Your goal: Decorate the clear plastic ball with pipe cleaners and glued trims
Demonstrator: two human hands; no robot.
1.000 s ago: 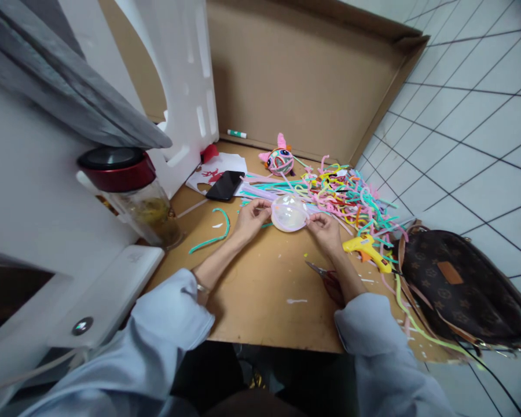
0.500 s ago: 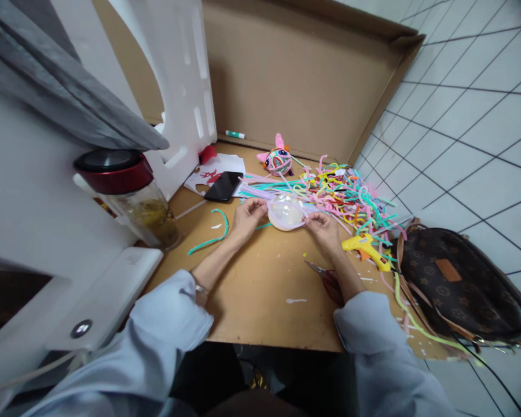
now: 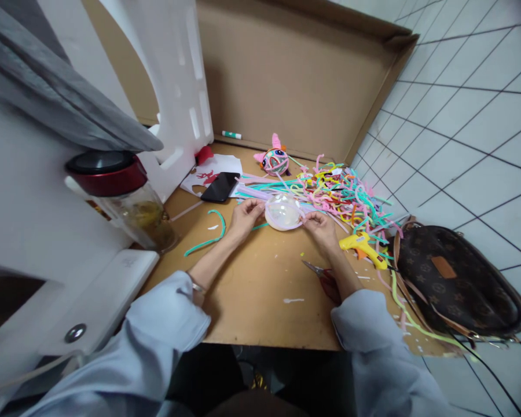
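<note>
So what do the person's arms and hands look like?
Both sleeves are loose and pale blue-grey, with wide, turned-back-looking cuffs. The forearms below are uncovered. The left hand and right hand wear no gloves. A thin, shiny band circles the left wrist.

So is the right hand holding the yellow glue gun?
No, the yellow glue gun lies on the table, while the right hand is at the clear round object's edge.

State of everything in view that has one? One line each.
Clear ball: held from both sides
Left hand: pinching ball's left side
Right hand: pinching ball's right side
Bottle: capped, partly filled
Phone: flat, screen dark
Scissors: partly hidden, opening unclear
Glue gun: on its side, power unclear
Pipe-cleaner heap: tangled
</note>
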